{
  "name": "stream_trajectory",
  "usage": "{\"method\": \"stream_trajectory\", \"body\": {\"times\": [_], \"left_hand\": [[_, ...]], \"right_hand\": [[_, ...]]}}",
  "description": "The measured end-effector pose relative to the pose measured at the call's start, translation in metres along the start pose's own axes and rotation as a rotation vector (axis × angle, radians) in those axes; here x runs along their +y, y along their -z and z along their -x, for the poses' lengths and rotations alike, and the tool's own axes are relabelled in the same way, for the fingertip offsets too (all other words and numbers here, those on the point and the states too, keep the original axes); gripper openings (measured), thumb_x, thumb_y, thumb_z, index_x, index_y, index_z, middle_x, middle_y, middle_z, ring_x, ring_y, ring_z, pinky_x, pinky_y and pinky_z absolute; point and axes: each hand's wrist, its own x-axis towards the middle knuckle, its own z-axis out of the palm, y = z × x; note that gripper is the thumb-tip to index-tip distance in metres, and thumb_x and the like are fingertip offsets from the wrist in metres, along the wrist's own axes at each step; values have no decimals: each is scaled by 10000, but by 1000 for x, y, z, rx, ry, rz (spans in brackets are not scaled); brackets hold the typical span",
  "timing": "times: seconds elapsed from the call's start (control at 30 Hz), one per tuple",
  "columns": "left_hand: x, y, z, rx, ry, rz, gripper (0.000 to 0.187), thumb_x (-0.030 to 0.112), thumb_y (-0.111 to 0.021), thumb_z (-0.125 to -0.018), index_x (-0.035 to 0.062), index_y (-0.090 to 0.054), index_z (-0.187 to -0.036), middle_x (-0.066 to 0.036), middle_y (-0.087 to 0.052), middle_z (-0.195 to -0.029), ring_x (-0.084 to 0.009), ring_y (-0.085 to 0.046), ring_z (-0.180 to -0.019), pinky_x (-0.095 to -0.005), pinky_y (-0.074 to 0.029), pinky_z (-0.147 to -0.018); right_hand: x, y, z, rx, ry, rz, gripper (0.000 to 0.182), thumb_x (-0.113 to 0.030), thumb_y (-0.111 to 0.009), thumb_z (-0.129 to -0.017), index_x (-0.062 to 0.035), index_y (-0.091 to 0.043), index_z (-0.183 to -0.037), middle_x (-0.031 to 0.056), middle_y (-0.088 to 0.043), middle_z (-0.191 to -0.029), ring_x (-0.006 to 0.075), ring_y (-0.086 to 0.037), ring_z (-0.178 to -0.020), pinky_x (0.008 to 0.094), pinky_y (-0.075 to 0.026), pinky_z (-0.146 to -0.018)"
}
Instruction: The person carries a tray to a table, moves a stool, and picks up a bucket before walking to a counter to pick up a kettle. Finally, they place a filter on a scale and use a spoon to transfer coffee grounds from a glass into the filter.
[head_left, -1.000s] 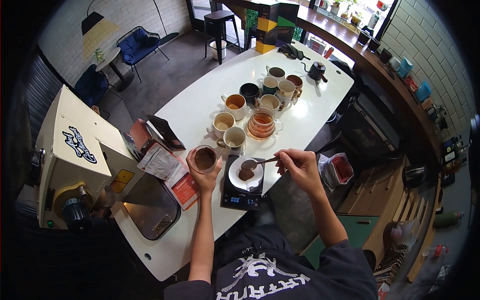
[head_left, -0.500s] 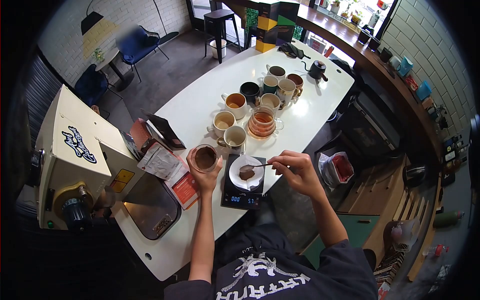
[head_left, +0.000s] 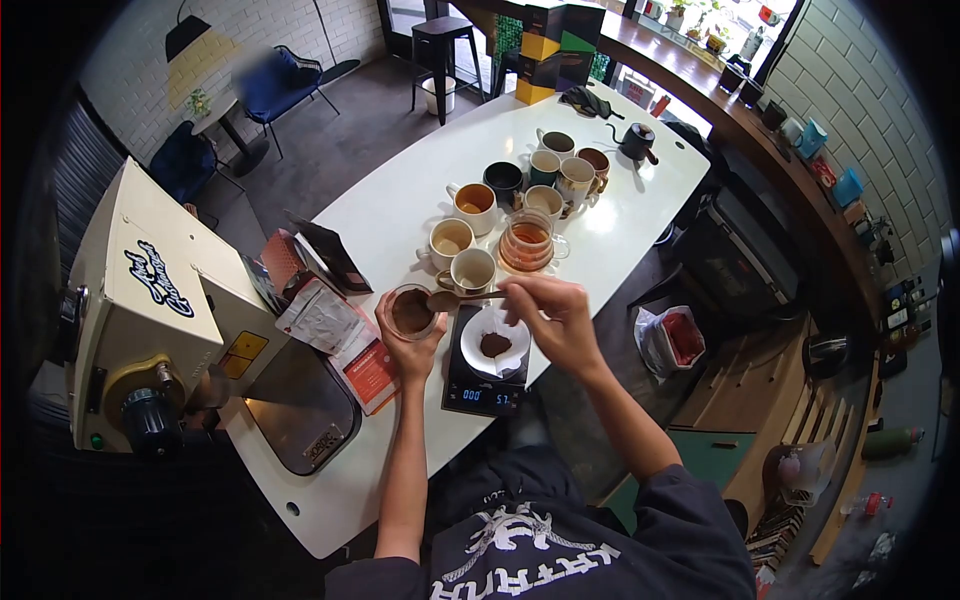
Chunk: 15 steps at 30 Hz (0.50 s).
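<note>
My left hand (head_left: 408, 352) is wrapped round a clear glass (head_left: 412, 311) of brown coffee grounds. My right hand (head_left: 553, 318) pinches the handle of a spoon (head_left: 447, 301), whose bowl is at the rim of the glass. Below the spoon, a white paper filter (head_left: 512, 352) with a small heap of coffee grounds (head_left: 494, 345) in its middle sits over a black digital scale (head_left: 482, 398). Its lit display appears to read 5.7. A white mug (head_left: 470, 272) stands just behind the scale.
Several mugs (head_left: 472, 207) and a glass server (head_left: 527, 245) of amber liquid stand farther back on the white table (head_left: 400, 190). A cream grinder (head_left: 150, 310), coffee bags (head_left: 325, 325) and a metal tray (head_left: 305, 415) are at left. A gooseneck kettle (head_left: 636, 141) stands at the far end.
My right hand has moved the spoon left, from above the filter to the glass. The heap in the filter looks darker and slightly larger. My left hand stays nearly in place.
</note>
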Motion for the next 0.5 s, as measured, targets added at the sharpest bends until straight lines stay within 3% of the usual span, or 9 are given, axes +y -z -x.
{"method": "stream_trajectory", "body": {"times": [0.1,0.2,0.27,0.33,0.37,0.5], "left_hand": [[0,-1,0,-1,58,52,812,84,-840,-644,-1,-358,-1292,-157,-512,-1199,-238,-536,-1100,-360,-437,-979],[1,0,-1,16,49,47,823,101,-848,-641,3,-357,-1294,-154,-508,-1199,-235,-534,-1098,-358,-435,-982],[2,-1,0,5,18,34,824,102,-849,-640,3,-357,-1292,-148,-508,-1191,-230,-534,-1091,-353,-432,-985],[3,-1,-1,23,28,48,822,106,-851,-637,2,-359,-1288,-143,-511,-1181,-226,-535,-1084,-349,-429,-986],[4,0,-1,8,34,58,821,107,-852,-636,2,-360,-1286,-142,-516,-1174,-224,-536,-1082,-349,-428,-987],[4,1,-2,-10,11,74,815,108,-852,-638,6,-363,-1282,-133,-532,-1163,-217,-544,-1085,-350,-433,-981]], "right_hand": [[13,-21,-11,-50,26,24,143,-38,-602,-894,72,-671,-955,119,-643,-721,145,-649,-617,275,-497,-553],[16,-32,-16,-99,46,114,147,-38,-588,-910,71,-672,-962,76,-642,-742,109,-638,-625,242,-500,-573],[13,-36,-21,-107,108,157,131,-21,-607,-881,61,-674,-958,94,-624,-721,130,-619,-590,265,-478,-550],[12,-40,-23,-126,197,284,120,3,-612,-857,53,-678,-945,115,-600,-698,171,-595,-579,300,-448,-528],[10,-42,-24,-137,215,305,129,23,-615,-841,46,-671,-955,131,-577,-697,229,-575,-585,339,-437,-529],[16,-48,-28,-220,311,360,169,31,-624,-835,28,-641,-1003,141,-566,-755,300,-554,-603,378,-447,-559]]}}
